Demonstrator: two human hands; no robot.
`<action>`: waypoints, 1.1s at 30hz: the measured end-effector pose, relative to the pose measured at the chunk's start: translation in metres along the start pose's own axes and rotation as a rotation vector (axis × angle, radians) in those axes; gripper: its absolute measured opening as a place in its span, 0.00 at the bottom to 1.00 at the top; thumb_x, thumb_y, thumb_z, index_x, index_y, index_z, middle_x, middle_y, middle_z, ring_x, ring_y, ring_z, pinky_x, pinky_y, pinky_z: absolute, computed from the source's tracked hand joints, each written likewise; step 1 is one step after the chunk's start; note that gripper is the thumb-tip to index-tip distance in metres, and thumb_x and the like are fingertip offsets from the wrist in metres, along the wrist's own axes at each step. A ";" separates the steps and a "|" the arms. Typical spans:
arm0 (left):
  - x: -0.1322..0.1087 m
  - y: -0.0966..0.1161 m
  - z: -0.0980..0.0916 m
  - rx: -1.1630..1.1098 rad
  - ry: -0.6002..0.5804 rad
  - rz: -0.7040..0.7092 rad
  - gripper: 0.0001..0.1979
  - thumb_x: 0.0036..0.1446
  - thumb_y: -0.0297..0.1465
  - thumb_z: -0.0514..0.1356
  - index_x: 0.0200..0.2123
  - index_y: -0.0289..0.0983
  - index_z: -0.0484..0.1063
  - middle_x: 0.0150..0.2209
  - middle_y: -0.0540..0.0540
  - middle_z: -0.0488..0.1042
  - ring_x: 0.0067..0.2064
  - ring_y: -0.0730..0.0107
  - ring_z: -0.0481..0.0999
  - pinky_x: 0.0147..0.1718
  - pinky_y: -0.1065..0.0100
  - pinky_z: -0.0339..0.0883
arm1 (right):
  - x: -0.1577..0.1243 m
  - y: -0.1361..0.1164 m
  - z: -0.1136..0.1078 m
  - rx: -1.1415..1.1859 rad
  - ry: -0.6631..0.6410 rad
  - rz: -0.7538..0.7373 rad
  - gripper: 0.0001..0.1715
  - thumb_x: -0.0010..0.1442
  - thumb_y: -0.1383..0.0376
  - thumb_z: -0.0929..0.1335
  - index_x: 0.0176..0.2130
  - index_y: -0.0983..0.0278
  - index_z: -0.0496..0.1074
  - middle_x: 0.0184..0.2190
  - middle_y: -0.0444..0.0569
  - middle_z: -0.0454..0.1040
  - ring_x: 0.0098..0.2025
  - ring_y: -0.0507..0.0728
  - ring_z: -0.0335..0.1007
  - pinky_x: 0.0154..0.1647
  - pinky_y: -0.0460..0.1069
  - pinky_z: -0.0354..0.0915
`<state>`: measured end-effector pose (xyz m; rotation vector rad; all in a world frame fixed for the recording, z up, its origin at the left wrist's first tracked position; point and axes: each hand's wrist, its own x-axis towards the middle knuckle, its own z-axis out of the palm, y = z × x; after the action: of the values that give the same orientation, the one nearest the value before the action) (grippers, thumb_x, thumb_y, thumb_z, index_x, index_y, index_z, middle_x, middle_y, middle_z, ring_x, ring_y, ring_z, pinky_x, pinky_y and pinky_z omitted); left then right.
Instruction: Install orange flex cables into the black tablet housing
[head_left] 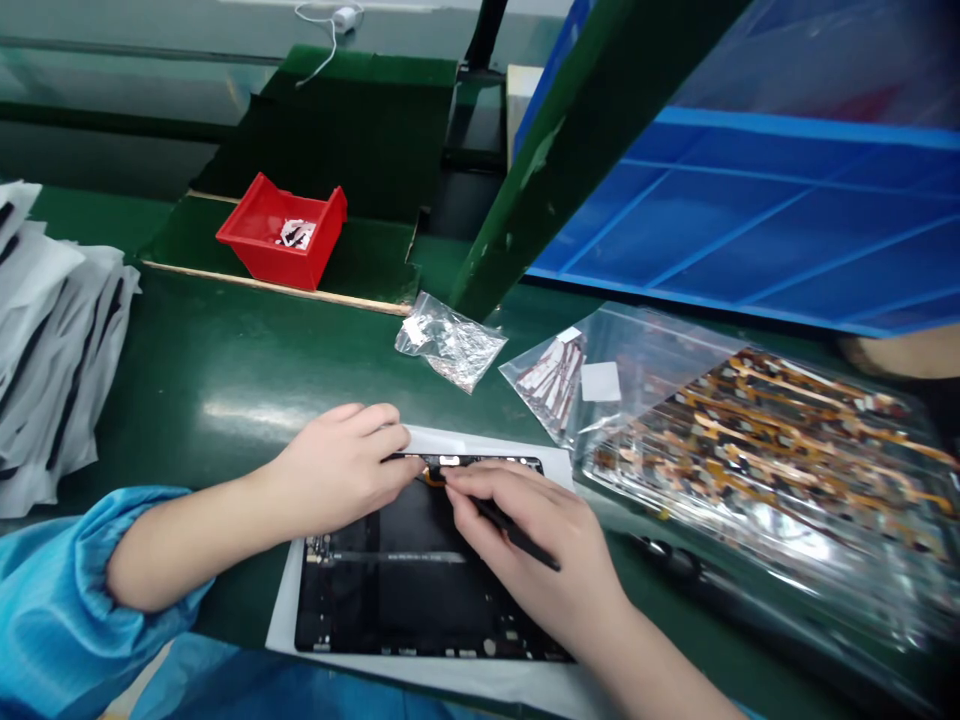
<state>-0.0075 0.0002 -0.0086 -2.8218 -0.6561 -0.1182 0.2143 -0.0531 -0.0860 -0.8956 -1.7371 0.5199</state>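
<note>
An opened black tablet housing [405, 590] lies on a white sheet [283, 610], small parts showing along its edges. Curled over its far edge, my left hand [337, 470] has its fingers closed and its fingertips close to a small orange flex cable [433, 476]; whatever they pinch is hidden. My right hand [536, 540] is closed in a pen grip around slim black tweezers [525, 540], judging by their shape. Their tip is covered by my fingers, close to the same cable.
A red bin [289, 260] with small white pieces stands behind. Two clear bags, one of small parts [454, 345] and one of strips [555, 375], lie ahead. Orange flex cables [780, 430] fill trays at right, near a black pen-shaped tool [720, 590]. White sleeves [60, 340] are stacked left.
</note>
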 end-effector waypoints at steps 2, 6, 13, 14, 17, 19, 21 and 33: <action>0.000 0.000 0.000 -0.003 -0.001 0.004 0.07 0.67 0.31 0.60 0.44 0.38 0.78 0.37 0.48 0.72 0.47 0.61 0.72 0.38 0.61 0.62 | -0.004 -0.001 -0.003 0.009 -0.001 -0.001 0.09 0.65 0.76 0.69 0.42 0.64 0.74 0.40 0.43 0.77 0.44 0.49 0.75 0.49 0.45 0.70; 0.001 -0.002 0.001 -0.014 0.016 0.031 0.07 0.66 0.29 0.60 0.44 0.36 0.77 0.37 0.47 0.72 0.48 0.61 0.71 0.40 0.62 0.63 | -0.015 -0.007 -0.004 -0.040 0.013 -0.046 0.12 0.65 0.77 0.69 0.46 0.65 0.74 0.43 0.46 0.77 0.48 0.51 0.75 0.55 0.47 0.71; 0.001 -0.002 0.002 -0.043 0.053 0.099 0.08 0.68 0.28 0.59 0.46 0.36 0.77 0.41 0.46 0.75 0.49 0.61 0.70 0.44 0.62 0.64 | -0.022 -0.011 0.009 -0.175 0.050 -0.129 0.13 0.65 0.78 0.68 0.47 0.67 0.72 0.45 0.52 0.77 0.49 0.54 0.76 0.55 0.51 0.74; 0.001 -0.002 0.002 -0.048 0.053 0.100 0.08 0.68 0.28 0.59 0.46 0.36 0.77 0.41 0.46 0.75 0.49 0.61 0.70 0.44 0.62 0.64 | -0.021 -0.010 0.010 -0.184 0.048 -0.133 0.12 0.65 0.78 0.68 0.47 0.67 0.72 0.45 0.51 0.78 0.49 0.54 0.77 0.55 0.51 0.75; 0.002 -0.002 0.003 -0.053 0.050 0.093 0.08 0.69 0.29 0.58 0.45 0.36 0.78 0.41 0.46 0.75 0.49 0.61 0.70 0.45 0.62 0.64 | -0.021 -0.007 0.013 -0.208 0.051 -0.141 0.11 0.65 0.78 0.69 0.46 0.67 0.73 0.45 0.51 0.78 0.48 0.54 0.77 0.53 0.51 0.75; 0.002 -0.002 0.003 -0.055 0.044 0.094 0.08 0.69 0.29 0.58 0.45 0.36 0.78 0.41 0.46 0.75 0.49 0.61 0.70 0.45 0.61 0.64 | -0.021 -0.006 0.014 -0.214 0.058 -0.141 0.11 0.64 0.78 0.69 0.46 0.67 0.73 0.46 0.50 0.78 0.48 0.55 0.77 0.53 0.52 0.75; 0.002 -0.002 0.003 -0.058 0.039 0.098 0.08 0.68 0.28 0.59 0.45 0.36 0.78 0.40 0.46 0.75 0.48 0.61 0.70 0.44 0.61 0.64 | -0.022 -0.006 0.013 -0.227 0.049 -0.139 0.11 0.64 0.78 0.69 0.46 0.67 0.73 0.46 0.50 0.77 0.48 0.56 0.77 0.53 0.53 0.75; 0.003 -0.002 0.003 -0.072 0.049 0.145 0.06 0.68 0.28 0.59 0.43 0.35 0.77 0.38 0.46 0.74 0.44 0.63 0.70 0.42 0.62 0.64 | -0.024 -0.009 0.007 -0.214 0.024 -0.139 0.10 0.65 0.78 0.68 0.45 0.67 0.74 0.46 0.52 0.78 0.49 0.55 0.77 0.57 0.52 0.76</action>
<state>-0.0052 0.0041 -0.0110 -2.9141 -0.4439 -0.1876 0.2088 -0.0770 -0.0968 -0.9177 -1.8412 0.2337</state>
